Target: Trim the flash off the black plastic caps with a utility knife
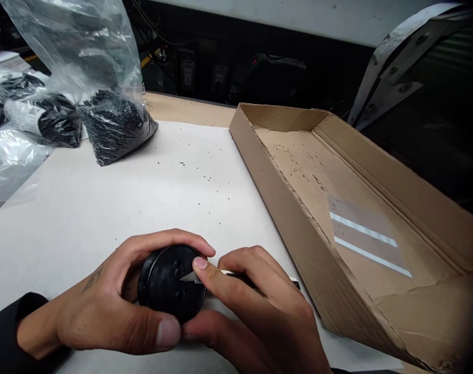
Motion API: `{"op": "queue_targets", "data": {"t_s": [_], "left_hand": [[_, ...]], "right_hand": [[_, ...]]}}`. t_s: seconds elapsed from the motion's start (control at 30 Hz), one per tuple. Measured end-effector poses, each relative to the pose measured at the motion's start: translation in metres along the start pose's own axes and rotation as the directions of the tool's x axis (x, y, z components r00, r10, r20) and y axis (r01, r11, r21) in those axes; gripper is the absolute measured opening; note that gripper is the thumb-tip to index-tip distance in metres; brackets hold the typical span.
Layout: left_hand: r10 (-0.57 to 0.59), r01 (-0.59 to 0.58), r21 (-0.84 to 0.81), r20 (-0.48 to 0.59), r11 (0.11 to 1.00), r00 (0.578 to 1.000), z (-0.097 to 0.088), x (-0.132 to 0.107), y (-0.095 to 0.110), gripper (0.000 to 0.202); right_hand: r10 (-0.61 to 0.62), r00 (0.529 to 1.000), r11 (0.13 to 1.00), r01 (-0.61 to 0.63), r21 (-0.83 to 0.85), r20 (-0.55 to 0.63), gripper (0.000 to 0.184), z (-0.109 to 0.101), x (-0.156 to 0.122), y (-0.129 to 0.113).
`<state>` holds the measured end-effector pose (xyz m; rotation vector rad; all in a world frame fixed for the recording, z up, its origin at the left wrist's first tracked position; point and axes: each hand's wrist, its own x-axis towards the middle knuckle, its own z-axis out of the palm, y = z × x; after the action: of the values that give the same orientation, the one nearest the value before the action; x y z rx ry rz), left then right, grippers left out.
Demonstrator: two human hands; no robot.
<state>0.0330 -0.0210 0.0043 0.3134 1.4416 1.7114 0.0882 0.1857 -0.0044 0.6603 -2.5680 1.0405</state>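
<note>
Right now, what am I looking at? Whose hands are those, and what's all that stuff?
This picture comes from a camera worn on a person's head, looking down at their own two hands. The left hand wraps around a round black plastic part. The right hand holds a small knife, its pointed blade resting on the part. They work on a white table dotted with tiny black crumbs. At the back left lie clear plastic bags of black pieces. On the right sits a flat open cardboard box.
</note>
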Motion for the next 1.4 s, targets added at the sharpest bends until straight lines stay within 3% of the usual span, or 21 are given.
{"op": "queue_targets", "data": {"t_s": [0.13,0.23,0.33,0.43,0.5,0.6,0.7,0.83,0.9,1.2,1.4], "left_hand": [[-0.009,0.010,-0.042,0.009,0.999,1.000,0.000,0.000,0.003,0.062],[0.089,-0.091,-0.030,-0.044,0.995,0.995,-0.001,0.002,0.002,0.052],[0.186,-0.190,-0.027,-0.114,0.981,0.976,-0.001,0.006,-0.002,0.041],[0.210,-0.225,-0.084,-0.162,0.971,0.964,0.000,0.010,-0.007,0.028],[0.196,-0.221,-0.120,-0.196,0.968,0.961,0.003,0.012,-0.008,0.021],[0.190,-0.231,-0.193,-0.210,0.954,0.959,0.005,0.013,-0.006,0.018],[0.167,-0.219,-0.273,-0.201,0.937,0.965,0.005,0.011,-0.004,0.023],[0.101,-0.146,-0.358,-0.142,0.922,0.985,0.003,0.006,-0.001,0.076],[0.099,-0.136,-0.365,-0.118,0.921,0.988,0.003,0.005,-0.001,0.088],[0.135,-0.165,-0.277,-0.123,0.947,0.983,0.002,0.010,-0.016,0.071],[0.078,-0.102,-0.219,-0.117,0.970,0.990,0.004,0.013,-0.005,0.068]], "right_hand": [[0.092,0.996,0.980,-0.094,0.174,0.022,0.035,0.001,0.001,-0.002],[0.162,0.986,0.951,-0.169,0.260,0.049,0.035,0.002,0.002,-0.005],[0.265,0.964,0.921,-0.241,0.306,-0.037,0.041,0.002,0.002,-0.006],[0.371,0.922,0.861,-0.294,0.415,-0.116,0.035,0.001,0.003,-0.004],[0.385,0.913,0.840,-0.287,0.461,-0.134,0.030,-0.001,0.005,-0.003],[0.306,0.947,0.872,-0.236,0.429,-0.102,0.032,-0.005,0.007,-0.001],[0.264,0.963,0.913,-0.232,0.336,-0.052,0.038,-0.007,0.006,0.003],[0.421,0.905,0.882,-0.395,0.255,-0.054,0.040,-0.008,0.002,0.006],[0.442,0.895,0.869,-0.411,0.275,-0.060,0.037,-0.008,0.002,0.005],[0.379,0.923,0.874,-0.332,0.355,-0.071,0.027,-0.009,0.006,0.004],[0.385,0.918,0.871,-0.327,0.367,-0.097,0.023,-0.009,0.007,0.009]]}}
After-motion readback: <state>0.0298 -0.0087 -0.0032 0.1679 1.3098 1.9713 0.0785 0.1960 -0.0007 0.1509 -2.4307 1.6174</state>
